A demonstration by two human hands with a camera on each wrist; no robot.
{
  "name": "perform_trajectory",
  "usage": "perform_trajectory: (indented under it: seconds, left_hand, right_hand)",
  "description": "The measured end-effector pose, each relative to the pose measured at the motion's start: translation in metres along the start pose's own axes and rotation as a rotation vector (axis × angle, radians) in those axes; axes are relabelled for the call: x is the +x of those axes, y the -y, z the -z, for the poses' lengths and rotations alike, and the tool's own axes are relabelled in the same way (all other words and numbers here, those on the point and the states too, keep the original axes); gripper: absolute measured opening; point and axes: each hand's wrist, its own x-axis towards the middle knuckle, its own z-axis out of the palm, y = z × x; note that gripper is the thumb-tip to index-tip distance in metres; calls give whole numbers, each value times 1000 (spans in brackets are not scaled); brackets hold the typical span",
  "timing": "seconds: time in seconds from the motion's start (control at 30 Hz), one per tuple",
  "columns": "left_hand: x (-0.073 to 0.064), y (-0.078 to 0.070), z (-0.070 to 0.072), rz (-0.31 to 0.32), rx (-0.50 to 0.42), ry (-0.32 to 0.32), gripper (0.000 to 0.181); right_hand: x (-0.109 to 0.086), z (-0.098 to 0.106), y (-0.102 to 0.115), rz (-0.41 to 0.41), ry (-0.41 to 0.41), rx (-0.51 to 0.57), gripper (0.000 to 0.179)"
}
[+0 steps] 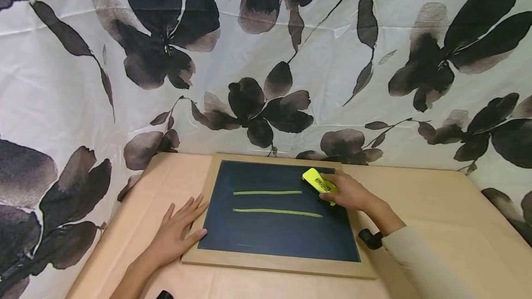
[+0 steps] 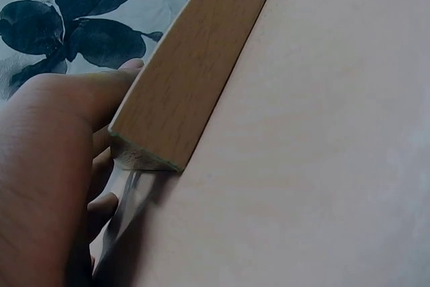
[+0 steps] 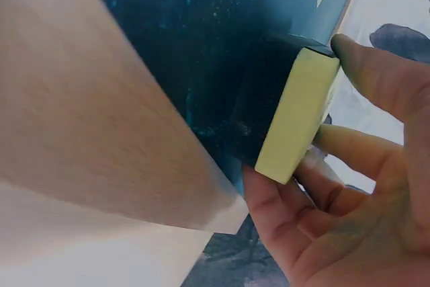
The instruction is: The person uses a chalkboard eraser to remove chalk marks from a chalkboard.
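At the bottom edge of the head view, a small black object [image 1: 165, 295] shows just beside the left forearm, cut off by the edge. At lower right, a pale sleeve [image 1: 424, 266] crosses the table [image 1: 444, 211], with a black device [image 1: 371, 239] at the wrist. Between the forearms lies a dark chalkboard [image 1: 270, 234] in a light wooden frame [image 1: 278, 264], flat on the table, with a faint streak [image 1: 246, 245] near its lower edge. The left hand [image 1: 178, 234] rests at the frame's left side, fingers extended and spread, thumb on the wood. Across the middle of the board run two roughly level yellow-green lines: the lower line [image 1: 277, 212], the longer one, and above it the upper line [image 1: 267, 193]. To the right of the upper line, the right hand [image 1: 347, 190] grips a yellow eraser [image 1: 317, 181] between thumb and fingers, covering part of the frame's right side. The eraser sits tilted over the board's upper right, its dark underside turned to the board; shadow hides whether they touch. Its dark print is too small to read. Behind the table, a white cloth [image 1: 332, 63] with dark flowers fills the upper frame.
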Motion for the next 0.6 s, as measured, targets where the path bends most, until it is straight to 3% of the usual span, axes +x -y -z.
perform_trajectory:
  seconds: [0.33, 0.6]
  left_hand:
    - [2, -1, 4, -6, 12, -8, 66]
    - [1, 0, 1, 0, 1, 2, 66]
  right_hand:
    - [2, -4, -1, 42, -50, 99, 61]
    - [10, -13, 11, 41, -43, 161, 62]
